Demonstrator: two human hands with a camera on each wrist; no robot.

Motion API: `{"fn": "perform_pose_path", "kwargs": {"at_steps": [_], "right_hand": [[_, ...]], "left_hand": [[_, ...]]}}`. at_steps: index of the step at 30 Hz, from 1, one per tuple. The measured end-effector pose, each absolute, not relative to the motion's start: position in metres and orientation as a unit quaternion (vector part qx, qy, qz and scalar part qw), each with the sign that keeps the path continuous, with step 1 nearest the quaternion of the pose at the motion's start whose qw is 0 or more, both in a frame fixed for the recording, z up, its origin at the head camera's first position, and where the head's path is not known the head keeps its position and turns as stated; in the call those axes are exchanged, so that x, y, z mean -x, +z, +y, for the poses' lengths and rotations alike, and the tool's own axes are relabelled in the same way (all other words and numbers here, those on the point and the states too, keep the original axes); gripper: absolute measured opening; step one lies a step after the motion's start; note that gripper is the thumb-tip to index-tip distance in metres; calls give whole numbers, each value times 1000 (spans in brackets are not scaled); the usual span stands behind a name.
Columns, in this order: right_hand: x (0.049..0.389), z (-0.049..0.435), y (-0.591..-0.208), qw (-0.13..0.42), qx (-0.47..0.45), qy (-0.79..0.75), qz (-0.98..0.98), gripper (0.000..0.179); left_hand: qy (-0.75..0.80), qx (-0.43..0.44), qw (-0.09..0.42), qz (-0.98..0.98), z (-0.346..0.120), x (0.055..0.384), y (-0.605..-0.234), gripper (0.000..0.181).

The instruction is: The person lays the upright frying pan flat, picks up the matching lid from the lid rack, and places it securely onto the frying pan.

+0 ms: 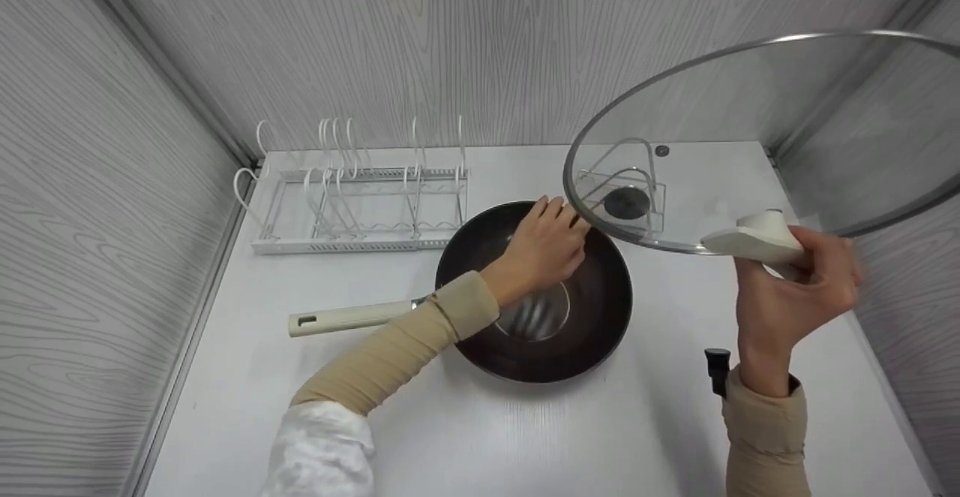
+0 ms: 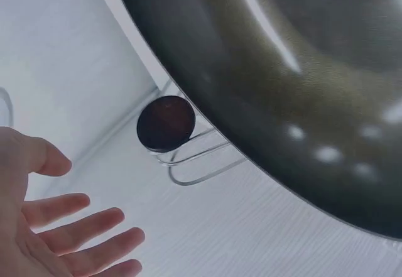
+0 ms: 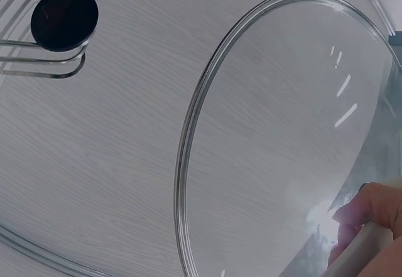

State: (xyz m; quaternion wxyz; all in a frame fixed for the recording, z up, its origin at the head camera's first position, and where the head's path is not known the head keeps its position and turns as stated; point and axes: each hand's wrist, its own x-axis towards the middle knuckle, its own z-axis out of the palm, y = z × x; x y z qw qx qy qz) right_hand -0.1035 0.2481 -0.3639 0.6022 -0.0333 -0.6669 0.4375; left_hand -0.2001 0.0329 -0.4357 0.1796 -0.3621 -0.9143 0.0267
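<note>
In the head view, a dark wok [image 1: 592, 332] with a cream handle [image 1: 345, 320] sits on the white table, its handle pointing left. My left hand [image 1: 540, 249] is over the far side of the wok, holding nothing; the left wrist view shows its fingers [image 2: 94, 236] spread apart, beside the wok's rim. Raised at the right, a large clear glass lid [image 1: 750, 106] with a metal rim tilts in the air. By its cream knob [image 1: 765, 238], my right hand [image 1: 795, 294] grips it. The right wrist view shows these fingers [image 3: 377, 205] around the knob.
A white wire rack [image 1: 337, 245] with upright loops stands behind and left of the wok. Through the lid I see a small wire stand [image 1: 658, 197] with a dark round disc [image 1: 626, 203]. Grey wood-grain panels [image 1: 480, 46] enclose the table's back and sides.
</note>
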Motion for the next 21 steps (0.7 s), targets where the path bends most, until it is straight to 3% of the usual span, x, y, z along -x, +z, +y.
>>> {"fn": "perform_pose_path", "kwargs": {"at_steps": [10, 16, 21], "right_hand": [[87, 232, -359, 593, 20, 450, -667, 17], [84, 223, -361, 578, 5, 464, -672, 14], [84, 215, -359, 569, -15, 460, -681, 12]], "left_hand": [[88, 422, 292, -854, -22, 155, -452, 51], [59, 424, 316, -847, -63, 149, -466, 53], [6, 407, 304, -861, -103, 149, -479, 50]]}}
